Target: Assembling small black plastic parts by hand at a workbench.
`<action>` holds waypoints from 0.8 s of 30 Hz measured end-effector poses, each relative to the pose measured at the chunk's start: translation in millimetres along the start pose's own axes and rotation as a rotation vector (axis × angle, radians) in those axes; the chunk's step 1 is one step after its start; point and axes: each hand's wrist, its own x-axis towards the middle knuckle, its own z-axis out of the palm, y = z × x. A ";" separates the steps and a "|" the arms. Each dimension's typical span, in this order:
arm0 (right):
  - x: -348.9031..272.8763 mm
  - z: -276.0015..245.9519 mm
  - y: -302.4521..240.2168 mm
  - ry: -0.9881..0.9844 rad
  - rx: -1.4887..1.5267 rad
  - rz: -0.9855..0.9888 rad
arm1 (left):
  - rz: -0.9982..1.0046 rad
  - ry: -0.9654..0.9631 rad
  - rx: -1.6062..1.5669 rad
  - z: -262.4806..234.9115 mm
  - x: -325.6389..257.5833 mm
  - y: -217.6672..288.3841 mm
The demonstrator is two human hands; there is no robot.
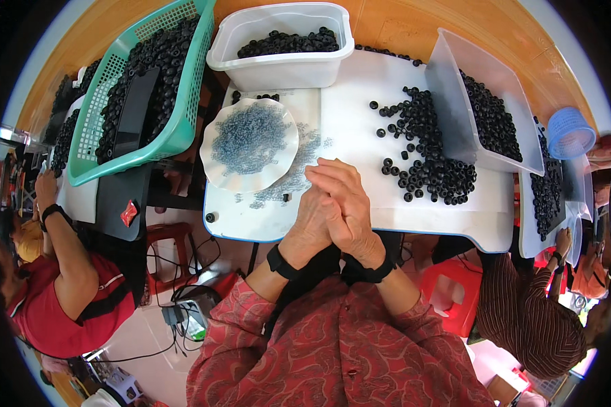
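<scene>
My left hand (308,220) and my right hand (352,211) are pressed together above the front edge of the white table (366,203). The right fingers curl over the left hand, and both look closed. Whatever lies between the palms, if anything, is hidden. Just beyond them sits a white scalloped plate (217,173) holding a heap of small translucent grey rings (251,136). More such rings are scattered on the table beside it. To the right of my hands spreads a pile of small black wheel-like pieces (421,125), each round with a hole.
A white tub (278,73) of black pieces stands behind the plate, and a clear bin (455,102) lies tipped at right. At left is a green basket (173,136) of black pieces. Co-workers sit on both sides. A red stool (451,288) and cables are below.
</scene>
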 end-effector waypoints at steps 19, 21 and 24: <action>-5.8 5.5 15.7 0.040 0.119 0.073 | -0.039 -0.057 0.014 11.4 -13.0 -16.8; -5.4 5.3 17.0 0.038 0.124 0.080 | -0.041 -0.057 0.017 13.6 -12.7 -16.7; -5.7 5.4 15.2 0.044 0.125 0.074 | -0.038 -0.055 0.026 11.2 -10.9 -17.2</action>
